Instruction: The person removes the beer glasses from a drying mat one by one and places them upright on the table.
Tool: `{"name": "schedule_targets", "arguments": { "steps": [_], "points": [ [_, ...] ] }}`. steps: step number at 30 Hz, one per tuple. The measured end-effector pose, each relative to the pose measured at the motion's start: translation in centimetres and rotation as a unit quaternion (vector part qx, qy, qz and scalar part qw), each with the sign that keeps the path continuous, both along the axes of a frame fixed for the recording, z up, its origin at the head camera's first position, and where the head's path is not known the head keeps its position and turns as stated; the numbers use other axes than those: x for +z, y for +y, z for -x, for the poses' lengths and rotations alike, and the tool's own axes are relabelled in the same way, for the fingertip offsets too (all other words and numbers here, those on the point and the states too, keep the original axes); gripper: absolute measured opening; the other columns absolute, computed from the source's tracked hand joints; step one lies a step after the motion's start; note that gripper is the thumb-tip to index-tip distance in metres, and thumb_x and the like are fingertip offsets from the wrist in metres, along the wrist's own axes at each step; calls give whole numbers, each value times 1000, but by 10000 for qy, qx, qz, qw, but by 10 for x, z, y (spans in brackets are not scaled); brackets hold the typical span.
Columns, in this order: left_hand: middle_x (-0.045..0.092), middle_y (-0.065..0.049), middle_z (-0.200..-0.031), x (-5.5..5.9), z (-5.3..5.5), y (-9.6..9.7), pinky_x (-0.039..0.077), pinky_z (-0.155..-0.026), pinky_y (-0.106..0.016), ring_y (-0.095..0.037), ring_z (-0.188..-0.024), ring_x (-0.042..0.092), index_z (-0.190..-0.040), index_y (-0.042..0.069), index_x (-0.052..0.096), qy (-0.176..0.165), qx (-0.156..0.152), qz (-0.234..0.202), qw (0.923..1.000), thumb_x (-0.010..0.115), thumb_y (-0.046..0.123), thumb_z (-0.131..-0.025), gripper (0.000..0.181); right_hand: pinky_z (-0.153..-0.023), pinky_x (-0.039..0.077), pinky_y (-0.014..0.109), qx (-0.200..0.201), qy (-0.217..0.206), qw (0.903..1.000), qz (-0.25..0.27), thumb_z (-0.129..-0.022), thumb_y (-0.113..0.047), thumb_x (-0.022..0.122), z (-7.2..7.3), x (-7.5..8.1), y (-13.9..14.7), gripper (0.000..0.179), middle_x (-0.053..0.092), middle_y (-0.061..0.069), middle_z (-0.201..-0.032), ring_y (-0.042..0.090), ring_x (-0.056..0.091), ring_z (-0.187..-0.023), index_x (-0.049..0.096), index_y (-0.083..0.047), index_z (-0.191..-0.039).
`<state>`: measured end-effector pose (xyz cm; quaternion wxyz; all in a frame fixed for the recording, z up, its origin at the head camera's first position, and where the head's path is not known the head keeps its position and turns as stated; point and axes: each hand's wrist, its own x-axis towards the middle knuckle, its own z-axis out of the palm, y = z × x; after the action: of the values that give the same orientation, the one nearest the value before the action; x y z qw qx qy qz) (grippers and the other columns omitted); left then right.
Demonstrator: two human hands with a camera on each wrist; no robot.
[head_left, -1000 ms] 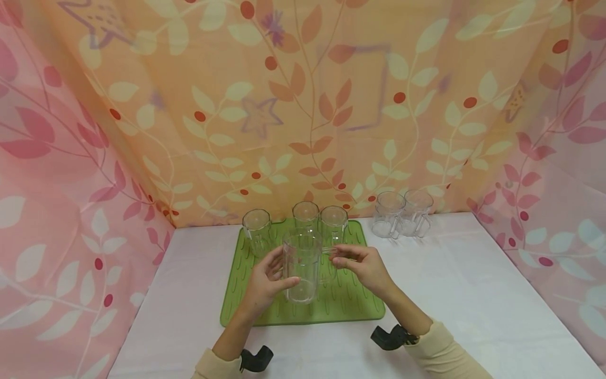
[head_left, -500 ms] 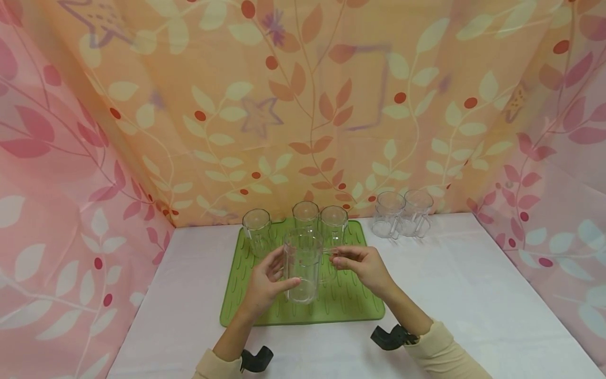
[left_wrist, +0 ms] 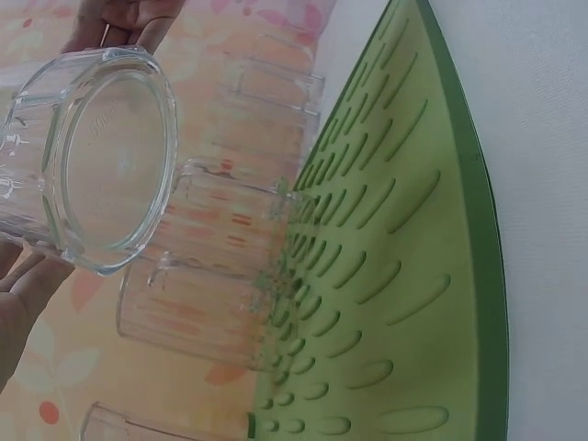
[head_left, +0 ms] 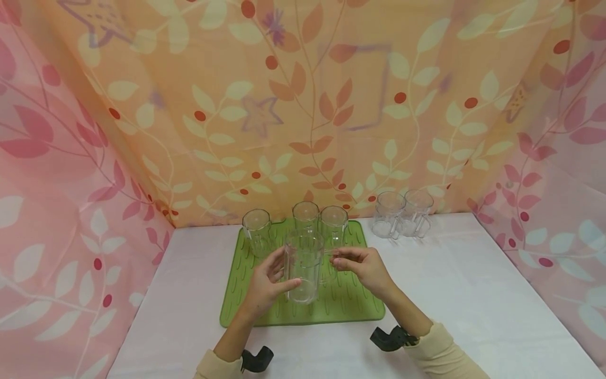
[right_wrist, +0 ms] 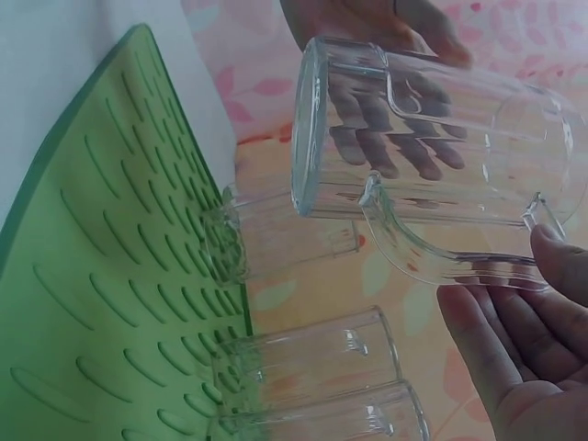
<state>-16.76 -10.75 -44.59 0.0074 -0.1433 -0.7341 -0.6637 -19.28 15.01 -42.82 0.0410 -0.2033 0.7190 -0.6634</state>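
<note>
A clear glass mug (head_left: 304,271) is held upright over the green mat (head_left: 265,313) in the head view. My left hand (head_left: 266,284) grips its body from the left, thumb across the front and fingers around the far side. From the right, the thumb and fingers of my right hand (head_left: 365,269) pinch the handle (right_wrist: 450,265), which points to the right. The left wrist view shows the mug's round base (left_wrist: 115,161) raised above the mat. Through the glass in the right wrist view, the left hand's fingers (right_wrist: 367,138) are visible.
On the mat's back part stand three more glass mugs: one at the left (head_left: 257,231), one in the middle (head_left: 305,213) and one at the right (head_left: 334,223). Two others (head_left: 388,213) stand at the back right of the white table (head_left: 454,295). Patterned cloth (head_left: 303,131) encloses the back and sides.
The held mug has shifted very slightly to the right between my hands. Both hands stay almost still, and the standing mugs have not moved.
</note>
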Motion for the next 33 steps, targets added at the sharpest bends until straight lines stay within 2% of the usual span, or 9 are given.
{"name": "schedule_targets", "arguments": {
  "steps": [8, 15, 19, 24, 33],
  "points": [
    [38, -26, -151, -1, 0, -1, 41, -109, -47, -42, -140, 38, -149, -3, 32, -73, -64, 45, 9999, 78, 7, -80, 83, -78, 60, 24, -82, 24, 10000, 15, -92, -5, 63, -2, -1, -1, 30, 65, 36, -109, 3, 71, -90, 64, 15, -115],
    [41, -21, -151, -2, 1, -1, 41, -110, -47, -37, -141, 39, -149, 1, 33, -165, -118, 99, 9997, 78, 8, -80, 83, -77, 60, 25, -152, 49, 9998, -73, -92, -6, 64, -1, -3, -1, 29, 67, 34, -106, 7, 72, -89, 65, 14, -112],
    [45, -17, -150, -3, 1, -2, 42, -110, -44, -34, -140, 42, -148, 6, 35, -107, -232, 71, 9996, 78, 8, -80, 81, -76, 61, 25, -216, 90, 9997, -58, -92, -5, 64, -1, -5, -2, 28, 68, 33, -105, 8, 73, -88, 65, 15, -111],
    [47, -15, -149, -5, 2, -2, 42, -110, -47, -35, -138, 44, -147, 7, 37, 172, -404, 71, 9990, 77, 8, -81, 77, -74, 61, 25, -361, 244, 9990, -89, -92, -5, 64, -1, -7, -3, 28, 69, 33, -103, 4, 72, -86, 65, 17, -110],
    [43, -15, -151, -6, 2, 1, 37, -113, -50, -34, -141, 40, -149, 9, 34, 74, -326, 231, 9992, 77, 10, -83, 79, -74, 60, 23, -475, 338, 9981, -186, -91, -5, 64, -3, -2, -2, 27, 69, 32, -101, 4, 71, -85, 66, 15, -109]
  ]
}}
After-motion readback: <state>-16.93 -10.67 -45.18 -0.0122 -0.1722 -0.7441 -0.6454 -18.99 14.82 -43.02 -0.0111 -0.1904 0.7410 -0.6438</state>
